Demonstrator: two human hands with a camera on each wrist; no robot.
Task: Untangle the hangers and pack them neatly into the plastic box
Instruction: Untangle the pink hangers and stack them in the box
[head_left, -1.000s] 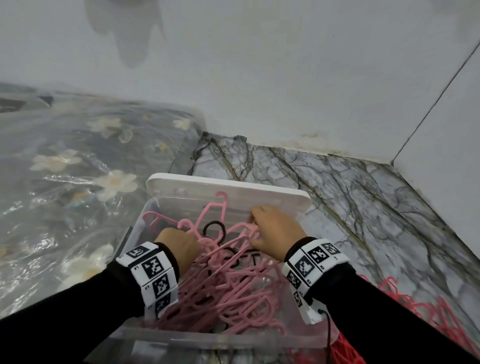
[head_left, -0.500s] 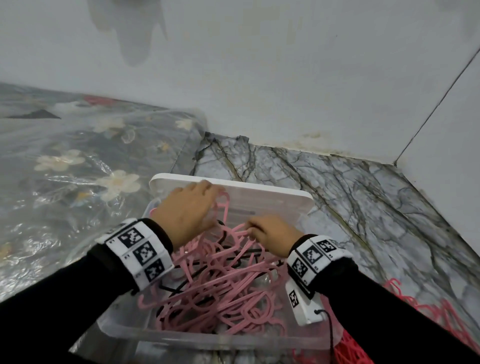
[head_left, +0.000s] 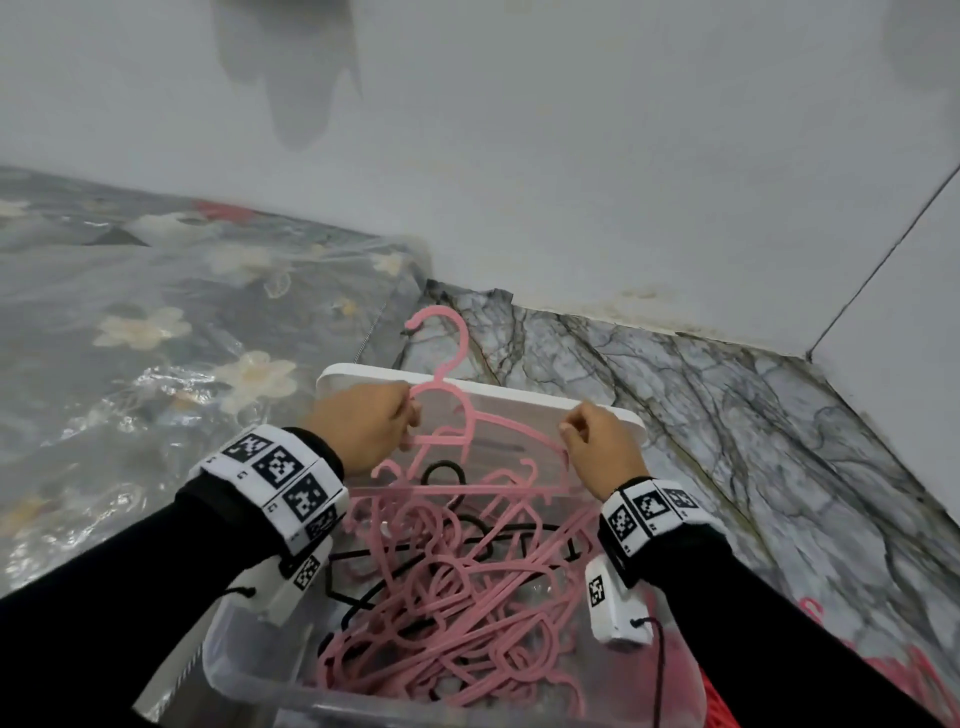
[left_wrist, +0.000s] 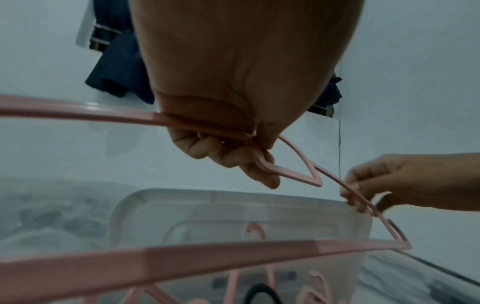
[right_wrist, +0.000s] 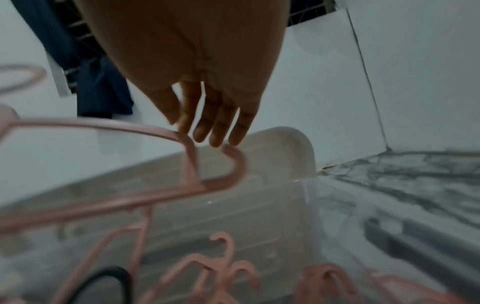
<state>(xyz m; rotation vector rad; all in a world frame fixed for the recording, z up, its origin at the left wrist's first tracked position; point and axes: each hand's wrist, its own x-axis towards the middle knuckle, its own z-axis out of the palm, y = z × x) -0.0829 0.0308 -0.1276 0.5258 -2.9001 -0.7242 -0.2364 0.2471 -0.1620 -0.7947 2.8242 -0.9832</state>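
Note:
A clear plastic box (head_left: 249, 649) in front of me holds a tangle of pink hangers (head_left: 457, 597) with a black hanger (head_left: 441, 470) among them. One pink hanger (head_left: 460, 343) is raised above the tangle, its hook standing over the box's far edge. My left hand (head_left: 410, 421) grips this hanger near its neck, with the fingers (left_wrist: 233, 162) curled round the pink bar. At the hanger's right shoulder end, my right hand (head_left: 569, 434) pinches the arm, as the left wrist view shows. In the right wrist view its fingertips (right_wrist: 215, 139) lie on the hanger's bent end (right_wrist: 236, 164).
A white lid (head_left: 519, 397) leans behind the box. A flower-patterned sheet under clear plastic (head_left: 156, 338) lies to the left. Marbled floor (head_left: 727, 441) runs to the white walls. More red-pink hangers (head_left: 909, 670) lie on the floor at the lower right.
My left hand left the inside of the box and took the hanger by the neck. Both hands have lifted that pink hanger up from the tangle.

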